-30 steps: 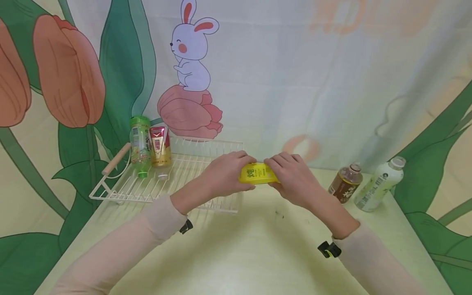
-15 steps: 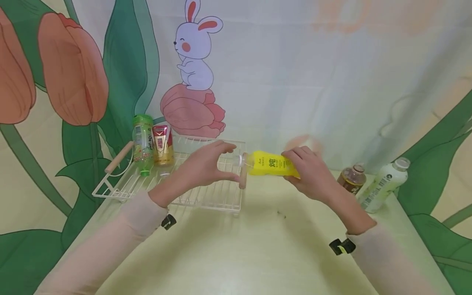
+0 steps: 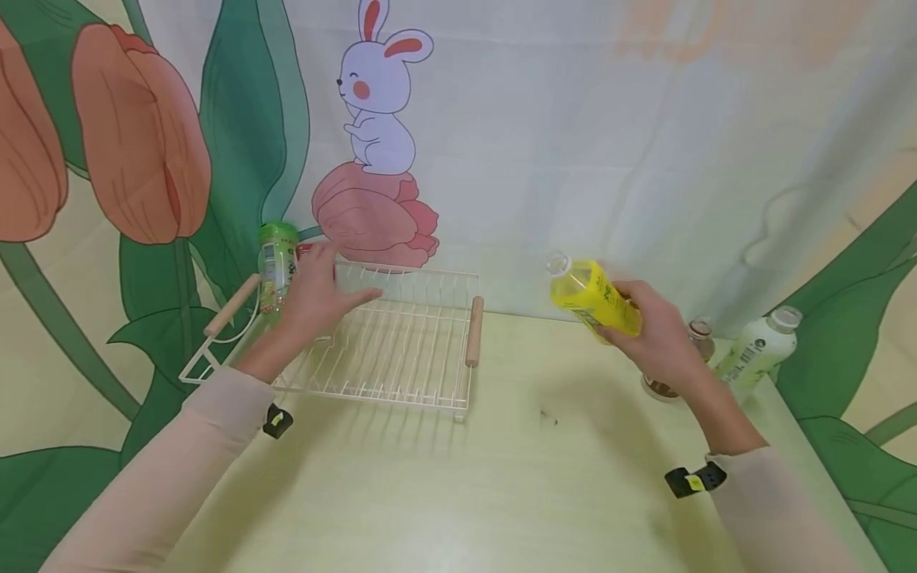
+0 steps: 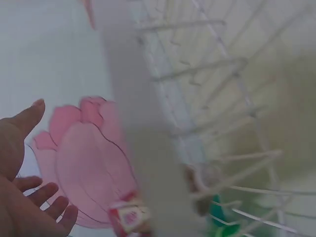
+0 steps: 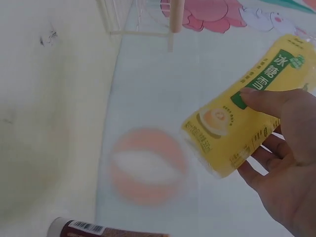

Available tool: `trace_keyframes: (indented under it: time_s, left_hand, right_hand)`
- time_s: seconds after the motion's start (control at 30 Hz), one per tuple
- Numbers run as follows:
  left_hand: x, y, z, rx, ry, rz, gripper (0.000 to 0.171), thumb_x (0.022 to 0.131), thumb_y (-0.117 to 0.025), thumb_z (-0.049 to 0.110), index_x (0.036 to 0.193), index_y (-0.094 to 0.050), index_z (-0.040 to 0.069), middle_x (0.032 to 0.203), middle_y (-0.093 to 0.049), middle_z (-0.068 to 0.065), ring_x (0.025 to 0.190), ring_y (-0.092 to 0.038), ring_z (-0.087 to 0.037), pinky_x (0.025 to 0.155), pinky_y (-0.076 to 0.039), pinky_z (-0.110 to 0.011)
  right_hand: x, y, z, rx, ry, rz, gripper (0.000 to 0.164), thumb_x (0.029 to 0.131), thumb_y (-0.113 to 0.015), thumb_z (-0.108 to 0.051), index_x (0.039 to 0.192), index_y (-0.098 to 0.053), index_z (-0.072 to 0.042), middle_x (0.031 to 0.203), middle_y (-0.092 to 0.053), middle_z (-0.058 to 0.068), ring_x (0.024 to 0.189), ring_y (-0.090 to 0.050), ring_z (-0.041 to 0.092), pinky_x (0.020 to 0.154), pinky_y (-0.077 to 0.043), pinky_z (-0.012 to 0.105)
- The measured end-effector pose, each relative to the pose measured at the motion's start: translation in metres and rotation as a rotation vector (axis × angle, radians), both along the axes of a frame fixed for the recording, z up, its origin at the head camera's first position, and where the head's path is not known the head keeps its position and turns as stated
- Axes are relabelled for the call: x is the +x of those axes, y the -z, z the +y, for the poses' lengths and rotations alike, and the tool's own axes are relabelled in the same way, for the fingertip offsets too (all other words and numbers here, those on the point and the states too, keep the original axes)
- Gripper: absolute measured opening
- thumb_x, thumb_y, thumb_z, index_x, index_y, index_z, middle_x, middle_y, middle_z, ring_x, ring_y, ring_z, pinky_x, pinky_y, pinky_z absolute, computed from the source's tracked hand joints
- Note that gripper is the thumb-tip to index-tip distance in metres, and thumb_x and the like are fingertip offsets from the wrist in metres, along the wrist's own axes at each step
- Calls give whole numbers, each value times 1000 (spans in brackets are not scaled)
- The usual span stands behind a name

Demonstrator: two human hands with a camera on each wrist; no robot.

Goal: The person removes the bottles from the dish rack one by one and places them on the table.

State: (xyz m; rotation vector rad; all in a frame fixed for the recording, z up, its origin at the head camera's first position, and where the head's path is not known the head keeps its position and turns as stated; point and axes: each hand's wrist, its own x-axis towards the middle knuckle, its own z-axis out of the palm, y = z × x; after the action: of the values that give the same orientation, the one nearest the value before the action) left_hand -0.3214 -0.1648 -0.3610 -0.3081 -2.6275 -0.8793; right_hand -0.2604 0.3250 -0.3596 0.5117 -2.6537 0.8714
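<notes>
Head view: a green bottle and a red-labelled bottle already sit in the wire rack — the yellow-labelled bottle tilts in the right hand's grip. The left hand spreads, empty; the brown-labelled bottle and pale bottle look untouched.

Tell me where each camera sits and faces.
Head: head-worn, facing forward and down at rack, yellow bottle; left hand, right hand, sleeves show.
Left wrist: on that wrist, facing rack and backdrop; left hand shows.
Right wrist: on that wrist, facing yellow bottle and backdrop; right hand shows.
Shared by head and right wrist: yellow bottle.
</notes>
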Motion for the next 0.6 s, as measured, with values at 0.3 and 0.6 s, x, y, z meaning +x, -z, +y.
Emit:
trace_keyframes:
  time_s: [0.3, 0.6]
  left_hand:
    - [-9, 29, -31, 164, -266, -40, 90, 93, -82, 35, 160, -34, 1, 152, -44, -25, 141, -39, -43, 116, -38, -64]
    - [-15, 56, -41, 134, -281, -129, 96, 91, -84, 37, 158, -31, -5, 144, -45, -30, 136, -41, -48, 115, -36, -65]
  right_hand:
    - [-4, 23, 22, -190, 57, -100, 59, 95, -81, -9, 145, -50, 1, 139, -58, 19, 135, -55, 43, 112, -45, 56]
    - [-8, 55, 38, -251, 93, -121, 59, 95, -82, -13, 143, -50, 1, 140, -61, 26, 135, -57, 48, 109, -46, 58]
